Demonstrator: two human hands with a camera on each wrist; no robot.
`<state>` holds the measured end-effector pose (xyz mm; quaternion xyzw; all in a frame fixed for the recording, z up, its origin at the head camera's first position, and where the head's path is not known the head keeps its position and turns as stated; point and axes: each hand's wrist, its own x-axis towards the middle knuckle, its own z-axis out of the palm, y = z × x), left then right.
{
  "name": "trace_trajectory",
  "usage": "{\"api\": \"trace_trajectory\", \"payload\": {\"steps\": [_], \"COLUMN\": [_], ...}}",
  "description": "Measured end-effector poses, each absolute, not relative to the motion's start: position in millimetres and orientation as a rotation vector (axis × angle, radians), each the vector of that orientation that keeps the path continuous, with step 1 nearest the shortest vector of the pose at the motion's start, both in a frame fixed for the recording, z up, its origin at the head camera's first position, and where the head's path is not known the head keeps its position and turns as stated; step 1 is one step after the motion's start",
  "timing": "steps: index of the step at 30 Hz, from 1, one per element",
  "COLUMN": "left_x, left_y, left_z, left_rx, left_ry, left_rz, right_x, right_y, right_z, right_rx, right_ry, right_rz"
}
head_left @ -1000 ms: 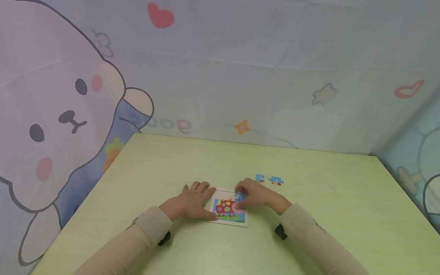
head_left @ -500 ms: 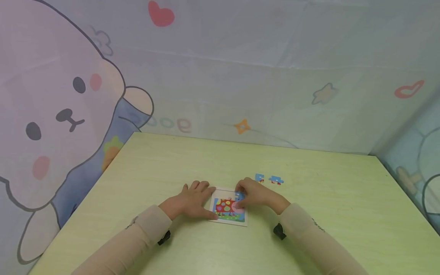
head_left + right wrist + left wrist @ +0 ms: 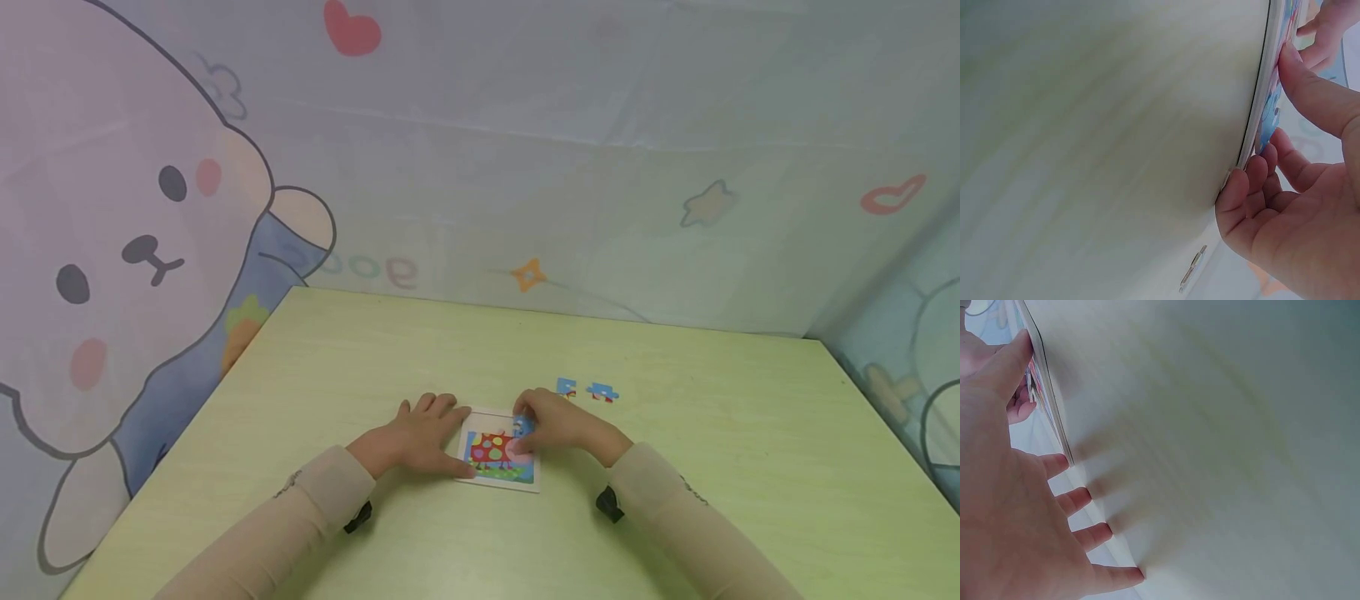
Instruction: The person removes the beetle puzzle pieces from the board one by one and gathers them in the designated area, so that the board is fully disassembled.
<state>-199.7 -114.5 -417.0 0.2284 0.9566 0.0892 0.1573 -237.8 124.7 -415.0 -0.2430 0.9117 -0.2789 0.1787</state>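
Observation:
A small square jigsaw board [image 3: 498, 485] with a pale rim lies on the table, showing a red spotted creature with a pink face. My left hand [image 3: 416, 437] is spread flat at its left side, thumb and index finger touching the rim; in the left wrist view the other fingertips rest on the tabletop. At the upper right corner of the board, my right hand [image 3: 558, 425] pinches a blue puzzle piece [image 3: 522, 428] between thumb and curled fingers. In the right wrist view the blue piece [image 3: 1269, 119] shows between thumb and index finger. The board's upper left part is bare.
Two loose blue puzzle pieces, one on the left [image 3: 566, 387] and one on the right [image 3: 603, 392], lie beyond my right hand. The pale wooden table [image 3: 360, 350] meets a printed cloth backdrop [image 3: 480, 167] at its far edge.
Both hands and the board stay in nearly the same place. The head view has shifted very slightly.

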Motion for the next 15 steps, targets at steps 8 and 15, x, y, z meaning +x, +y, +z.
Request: {"api": "trace_trajectory", "payload": {"steps": [8, 15], "left_x": [-199.2, -198.5], "left_y": [-114.6, -114.1], "left_z": [-415.9, -414.3], "left_rx": [0.655, 0.655], "left_ry": [2.74, 2.736], "left_rz": [0.247, 0.26], "right_x": [-239.2, -239.1], "right_y": [125.0, 127.6], "right_z": [-415.1, -415.3], "right_rx": [-0.721, -0.759], "right_ry": [2.567, 2.537], "right_rz": [-0.806, -0.848]}}
